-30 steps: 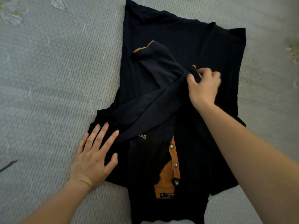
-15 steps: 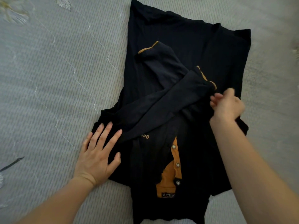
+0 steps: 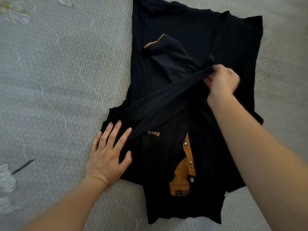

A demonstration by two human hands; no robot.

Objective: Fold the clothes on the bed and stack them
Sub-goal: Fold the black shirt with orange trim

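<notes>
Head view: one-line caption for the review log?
Left hand presses flat on a black orange-trimmed shirt on a grey quilted bedspread while the right hand grips its sleeve.

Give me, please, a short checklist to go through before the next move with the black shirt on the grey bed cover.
1. Left hand lies flat and presses the near left edge of the black polo shirt: ok.
2. Right hand grips the end of the long black sleeve drawn across the chest: ok.
3. Other sleeve, with orange cuff trim, lies folded on the body: ok.
4. Held sleeve lies smooth: not ok, it is bunched at the hand.
5. Shirt's underside is smooth on the grey quilted bed cover: cannot tell, hidden.
</notes>
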